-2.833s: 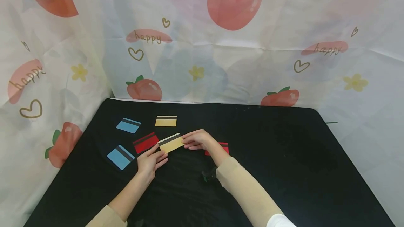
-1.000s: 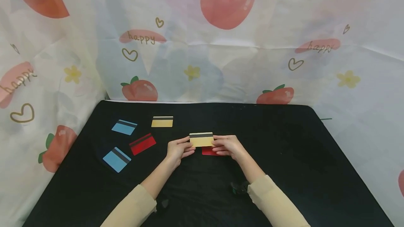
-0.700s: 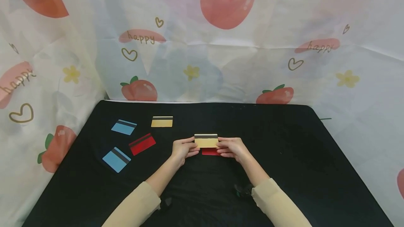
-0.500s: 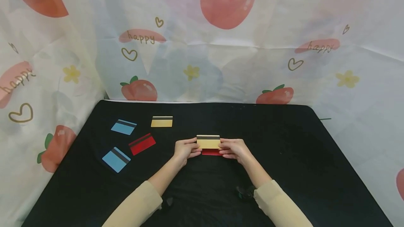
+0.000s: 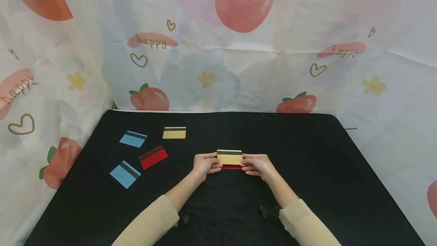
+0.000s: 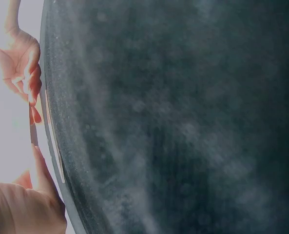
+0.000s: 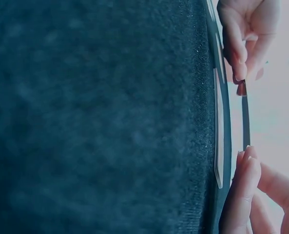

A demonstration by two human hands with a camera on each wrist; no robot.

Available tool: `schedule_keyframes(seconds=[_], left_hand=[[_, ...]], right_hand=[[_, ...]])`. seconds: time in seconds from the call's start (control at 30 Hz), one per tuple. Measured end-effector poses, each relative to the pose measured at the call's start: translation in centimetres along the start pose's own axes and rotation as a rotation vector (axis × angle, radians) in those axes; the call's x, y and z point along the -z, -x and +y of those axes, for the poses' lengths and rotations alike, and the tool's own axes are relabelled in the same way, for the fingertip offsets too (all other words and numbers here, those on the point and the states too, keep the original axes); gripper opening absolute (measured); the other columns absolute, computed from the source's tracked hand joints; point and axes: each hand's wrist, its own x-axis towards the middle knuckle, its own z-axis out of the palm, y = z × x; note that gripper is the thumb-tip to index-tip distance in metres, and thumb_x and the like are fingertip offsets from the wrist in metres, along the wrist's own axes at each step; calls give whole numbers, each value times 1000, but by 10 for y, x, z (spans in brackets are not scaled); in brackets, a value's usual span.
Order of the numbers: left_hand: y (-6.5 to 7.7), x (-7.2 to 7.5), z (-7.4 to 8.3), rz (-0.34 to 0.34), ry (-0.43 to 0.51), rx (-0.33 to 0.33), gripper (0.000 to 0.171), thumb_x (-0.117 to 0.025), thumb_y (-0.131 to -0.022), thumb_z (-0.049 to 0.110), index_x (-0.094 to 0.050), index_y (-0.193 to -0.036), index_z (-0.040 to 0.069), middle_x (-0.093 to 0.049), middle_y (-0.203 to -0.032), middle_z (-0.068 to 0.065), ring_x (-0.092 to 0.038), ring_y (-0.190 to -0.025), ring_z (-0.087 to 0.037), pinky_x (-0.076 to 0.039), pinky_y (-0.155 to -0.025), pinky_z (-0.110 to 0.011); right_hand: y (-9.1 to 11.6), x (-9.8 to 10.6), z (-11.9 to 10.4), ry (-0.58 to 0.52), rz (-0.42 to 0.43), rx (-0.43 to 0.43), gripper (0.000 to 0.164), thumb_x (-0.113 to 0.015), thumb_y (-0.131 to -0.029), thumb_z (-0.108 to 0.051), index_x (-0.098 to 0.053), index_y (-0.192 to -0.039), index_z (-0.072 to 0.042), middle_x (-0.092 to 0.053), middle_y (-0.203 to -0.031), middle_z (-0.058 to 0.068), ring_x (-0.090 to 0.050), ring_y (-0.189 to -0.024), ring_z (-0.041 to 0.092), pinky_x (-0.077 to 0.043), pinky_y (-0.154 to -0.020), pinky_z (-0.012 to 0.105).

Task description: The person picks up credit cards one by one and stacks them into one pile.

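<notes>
A yellow card with a dark stripe is held between both hands in the head view. My left hand pinches its left end and my right hand pinches its right end. Below it lies a red card, only its near edge showing from the head. Edge-on in the right wrist view, the held card is apart from the card on the cloth. The left wrist view also catches the held card edge-on between the two hands.
To the left on the black table lie two blue cards, another red card and another yellow card. A printed curtain stands behind the table's far edge.
Both hands have carried the yellow card rightward from beside the left red card, levelled it, and brought it nearer the viewer. It now covers most of the other red card in the head view.
</notes>
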Motion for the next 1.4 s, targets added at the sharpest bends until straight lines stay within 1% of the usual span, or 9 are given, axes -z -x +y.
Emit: schedule_keyframes(seconds=[0.33,0.53,0.63,0.8,0.93,1.03,1.17,1.27,1.4], left_hand=[[0,-2,-3,10,-34,13,37,-62,-81,-6,-59,-118,-5,-67,-91,-20,-67,-61,-15,-57,-59,-30],[1,-3,-3,11,-43,6,36,-62,-80,-7,-59,-116,-7,-67,-91,-22,-66,-59,-15,-57,-58,-30],[-1,-3,-4,15,-50,3,36,-63,-80,-7,-59,-115,-7,-67,-88,-21,-66,-58,-15,-57,-57,-29],[-3,-4,-6,21,-77,4,34,-63,-79,-7,-61,-113,-7,-68,-86,-20,-67,-62,-19,-57,-58,-30],[0,-3,-4,16,-96,-6,32,-64,-79,-7,-62,-110,-8,-68,-83,-19,-68,-61,-21,-57,-58,-29],[1,-3,-3,16,-125,-13,31,-65,-78,-5,-63,-109,-7,-68,-80,-17,-67,-59,-20,-57,-56,-29],[-1,-2,-4,20,-167,-6,31,-66,-79,-3,-64,-109,-5,-68,-83,-17,-67,-57,-19,-56,-56,-29],[-1,-1,-4,10,-189,-22,31,-66,-79,-3,-64,-109,-6,-68,-80,-17,-65,-54,-17,-56,-53,-29],[0,-1,-2,3,-224,-50,29,-67,-78,-2,-65,-106,-6,-67,-71,-14,-64,-51,-16,-55,-49,-28]], right_hand=[[2,1,4,-4,-3,10,43,-68,-80,-7,-58,-121,0,-69,-75,6,-65,-56,11,-55,-53,22],[0,2,6,4,2,7,43,-67,-80,-5,-57,-121,1,-69,-78,7,-64,-55,11,-55,-52,22],[-1,2,6,9,6,4,43,-67,-80,-5,-57,-122,0,-69,-79,7,-64,-56,11,-55,-53,22],[0,2,7,15,5,21,45,-66,-80,-3,-55,-124,-1,-68,-78,6,-64,-55,10,-54,-51,21],[1,2,7,7,5,28,45,-66,-80,-2,-56,-124,-2,-68,-77,5,-63,-53,10,-54,-51,21],[1,2,7,3,8,28,45,-66,-80,-1,-56,-124,-2,-68,-76,5,-63,-53,10,-54,-50,21],[1,2,7,9,12,28,46,-65,-79,-1,-56,-124,-3,-68,-72,6,-63,-52,10,-53,-49,21],[1,1,7,13,16,27,45,-66,-79,0,-57,-123,-2,-67,-69,6,-63,-51,10,-53,-48,21],[0,2,7,14,18,30,45,-67,-78,0,-58,-122,-1,-67,-67,6,-62,-50,10,-53,-48,21]])
